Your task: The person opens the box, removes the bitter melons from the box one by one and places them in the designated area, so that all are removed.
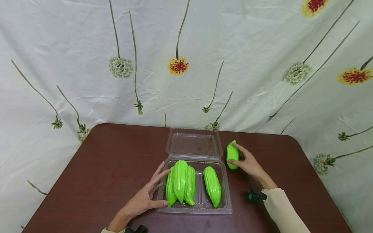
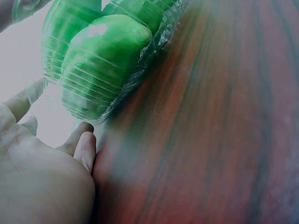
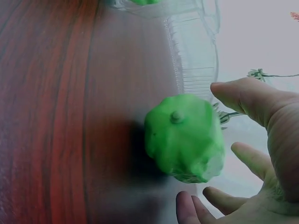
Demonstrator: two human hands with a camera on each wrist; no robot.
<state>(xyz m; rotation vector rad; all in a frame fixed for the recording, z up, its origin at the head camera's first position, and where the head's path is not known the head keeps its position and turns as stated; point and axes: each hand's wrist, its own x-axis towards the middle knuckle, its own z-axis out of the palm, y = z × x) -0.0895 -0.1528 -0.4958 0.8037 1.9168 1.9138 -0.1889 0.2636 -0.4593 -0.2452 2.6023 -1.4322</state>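
1. Behind everything hangs a white cloth printed with flowers on long stems; only the head view shows it whole, and it fills the upper half of that frame.
2. Below it, the dark red-brown table takes the lower half of the head view. Both wrist views show only a blurred strip of its wood grain.
3. At the lower centre of the head view stands a clear plastic box with its hinged lid open and lying back toward the cloth. The left wrist view shows only one ribbed corner of it, at the upper left.
4. Inside the box lie four green bitter gourds, three crowded on the left and one alone on the right. Their long axes run from the near edge toward the cloth.
5. The loose gourd lies on the table just right of the lid, long axis also pointing away toward the cloth. The right wrist view shows it end-on, so its length is hidden.
6. The left hand rests against the left wall of the box, fingers straight, thumb at the near corner.
7. The right hand touches the loose gourd with spread fingers, not closed round it; the right wrist view shows fingers apart from it.
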